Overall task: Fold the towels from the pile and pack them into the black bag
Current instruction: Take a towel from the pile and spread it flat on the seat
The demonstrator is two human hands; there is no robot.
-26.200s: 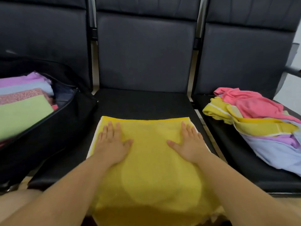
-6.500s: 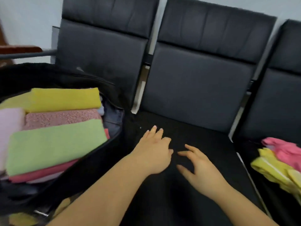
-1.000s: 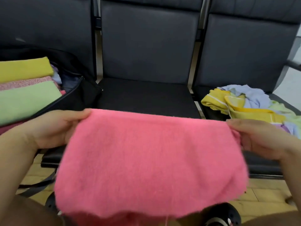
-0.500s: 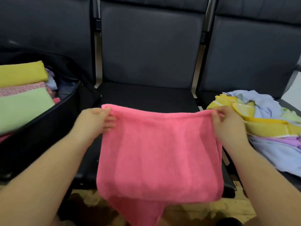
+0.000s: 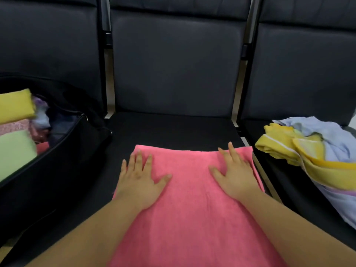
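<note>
Pressing flat on a pink terry towel with the left hand and the right hand, fingers straight and spread, gripping nothing. Lying spread over the black padded middle seat, near edge running out of view at the bottom. Sitting at left on the next seat, an open black fabric bag holding folded yellow, pink and green towels. Waiting at right, a crumpled pile of yellow and pale blue towels.

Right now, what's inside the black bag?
Inside the black bag: folded towels, yellow towel, speckled pink towel and green towel on top. Anything beneath them is covered.
</note>
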